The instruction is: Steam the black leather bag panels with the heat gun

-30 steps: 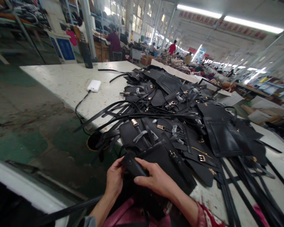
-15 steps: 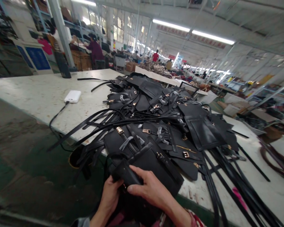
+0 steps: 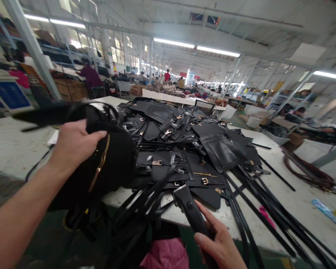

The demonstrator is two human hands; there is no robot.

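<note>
At the left, my left hand (image 3: pixel 75 145) is closed on the top of a black bag (image 3: pixel 120 160) with a gold zipper, held up over the table's near edge. Part of that bag is smeared by motion. My right hand (image 3: pixel 220 237) is wrapped around a black electric hair clipper (image 3: pixel 192 209), its metal head pointing up and away from me. Just beyond the clipper lies a heap of black bags (image 3: pixel 156 112) with gold buckles and plastic-wrapped fittings. Black straps (image 3: pixel 145 201) hang off the table edge between my hands.
The white table (image 3: pixel 8 142) runs across in front of me. More long straps (image 3: pixel 268 220) trail over its right side, near a pink scrap (image 3: pixel 267 216). A brown coil of straps (image 3: pixel 305 172) lies farther right. A person in purple (image 3: pixel 89 78) sits at the back left.
My left hand has swung the bag up and to the left, away from my right hand. My right hand has moved right, and the clipper now shows plainly in it. The view has turned rightward.
</note>
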